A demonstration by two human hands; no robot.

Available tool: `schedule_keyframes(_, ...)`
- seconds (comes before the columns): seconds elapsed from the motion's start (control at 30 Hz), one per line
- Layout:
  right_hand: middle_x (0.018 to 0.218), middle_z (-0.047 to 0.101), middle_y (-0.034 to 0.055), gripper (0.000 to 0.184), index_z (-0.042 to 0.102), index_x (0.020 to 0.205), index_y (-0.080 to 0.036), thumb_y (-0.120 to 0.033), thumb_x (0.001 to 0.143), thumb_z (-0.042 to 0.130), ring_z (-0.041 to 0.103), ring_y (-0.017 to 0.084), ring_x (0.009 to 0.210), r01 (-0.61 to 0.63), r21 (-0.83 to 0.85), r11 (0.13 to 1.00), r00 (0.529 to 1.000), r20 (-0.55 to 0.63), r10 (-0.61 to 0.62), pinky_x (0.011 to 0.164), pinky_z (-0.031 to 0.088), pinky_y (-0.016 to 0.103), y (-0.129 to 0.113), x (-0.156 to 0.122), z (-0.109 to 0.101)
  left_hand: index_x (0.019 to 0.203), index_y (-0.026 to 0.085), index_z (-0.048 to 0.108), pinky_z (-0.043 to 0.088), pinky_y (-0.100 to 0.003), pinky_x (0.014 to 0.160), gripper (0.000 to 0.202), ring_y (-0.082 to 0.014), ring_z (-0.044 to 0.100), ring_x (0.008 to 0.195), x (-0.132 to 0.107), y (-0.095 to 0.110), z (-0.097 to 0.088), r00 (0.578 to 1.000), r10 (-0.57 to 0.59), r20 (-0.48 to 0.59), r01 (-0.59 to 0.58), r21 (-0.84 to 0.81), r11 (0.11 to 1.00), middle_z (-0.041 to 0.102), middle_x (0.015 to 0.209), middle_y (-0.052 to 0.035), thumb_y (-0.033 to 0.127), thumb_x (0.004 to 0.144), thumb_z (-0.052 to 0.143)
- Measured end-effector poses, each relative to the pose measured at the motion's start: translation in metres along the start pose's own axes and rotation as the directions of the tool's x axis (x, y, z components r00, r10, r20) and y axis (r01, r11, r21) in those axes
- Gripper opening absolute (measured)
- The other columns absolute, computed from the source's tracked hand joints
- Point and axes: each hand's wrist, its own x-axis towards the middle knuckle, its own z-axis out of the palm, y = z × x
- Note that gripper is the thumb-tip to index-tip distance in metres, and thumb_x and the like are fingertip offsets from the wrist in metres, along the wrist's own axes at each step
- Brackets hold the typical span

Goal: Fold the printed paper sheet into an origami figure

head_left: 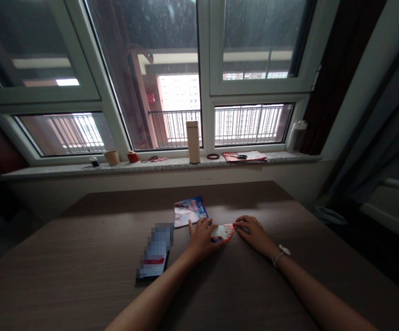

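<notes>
A small piece of colourful folded paper (224,232), white with orange and blue print, lies on the table between my hands. My left hand (202,238) grips its left side, the thumb along the near edge and the fingers over the far edge. At the paper's right corner, the fingertips of my right hand (253,233) are pinched together on it. A blue and pink printed booklet or card (189,211) lies flat just beyond my left hand. Left of my left forearm is a phone (156,253), its screen partly blurred out.
The brown table (82,239) reaches toward a stone windowsill (158,166). Along the sill stand a beige bottle (193,142), a paper cup (112,158), a small red item (132,157), a dark ring (213,156), scissors (242,156) on papers (254,156) and a clear bottle (296,137).
</notes>
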Motion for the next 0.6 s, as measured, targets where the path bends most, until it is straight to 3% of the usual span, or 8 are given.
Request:
schedule_keyframes(0.43, 0.105, 0.064, 0.0065, 0.021, 0.073, 0.096, -0.023, -0.032, 0.085, 0.057, 0.054, 0.022, 0.105, 0.029, 0.079, 0.996, 0.998, -0.049, -0.025, 0.098, 0.039, 0.038, 0.007, 0.001, 0.004, 0.110, 0.030, 0.067, 0.001, -0.066, 0.111, 0.031, -0.0285, 0.036, 0.132, -0.001, 0.006, -0.012, 0.999, -0.002, -0.046, -0.002, -0.083, 0.997, 0.051, 0.138, -0.0047, 0.050, 0.090, 0.053)
schedule_keyframes(0.6, 0.100, 0.065, 0.0069, 0.020, 0.073, 0.091, -0.022, -0.033, 0.086, 0.057, 0.054, 0.022, 0.102, 0.037, 0.123, 0.992, 0.998, -0.061, -0.030, 0.095, 0.040, 0.037, 0.009, 0.002, 0.004, 0.128, 0.030, 0.055, 0.003, -0.065, 0.112, 0.039, -0.0274, 0.037, 0.131, 0.001, 0.005, -0.010, 0.995, -0.036, -0.098, 0.025, -0.105, 0.994, 0.052, 0.136, -0.0061, 0.045, 0.092, 0.052)
